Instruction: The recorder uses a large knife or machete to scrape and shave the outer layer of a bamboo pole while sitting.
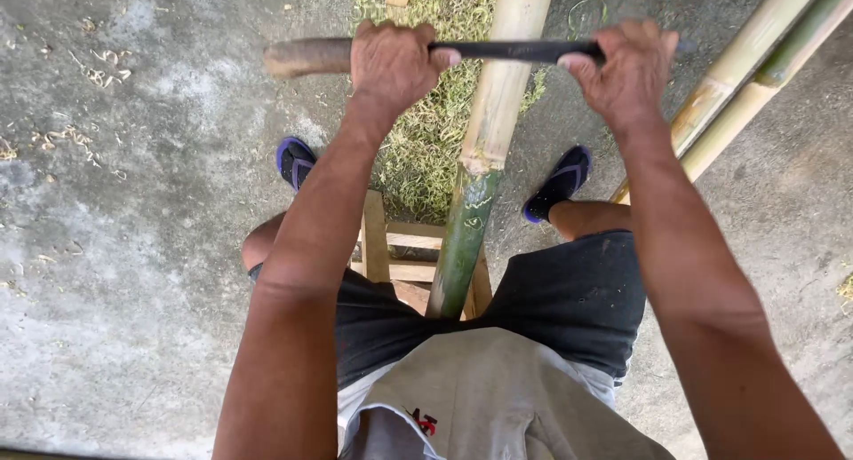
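Left hand (391,65): clenched on the knife (498,51) near its wooden handle.
Right hand (626,69): clenched over the blade's far end (tip hidden).
Bamboo pole (484,140): under the blade, between the knees; lower end hidden.
Stool (391,247): partly covered.

Two hands up top: left hand (388,65), right hand (626,69), both wrapped round one blade (511,51) with one wooden handle (306,57). One bamboo pole (487,140) runs down the middle between the knees, half peeled pale, half green. Two more poles (755,78) lie side by side at the right (touching, as far as I can tell). Two sandals: one (295,161) left, one (558,185) right. One wooden stool (391,247) below. One pile of shavings (426,140) on the concrete floor (133,247).
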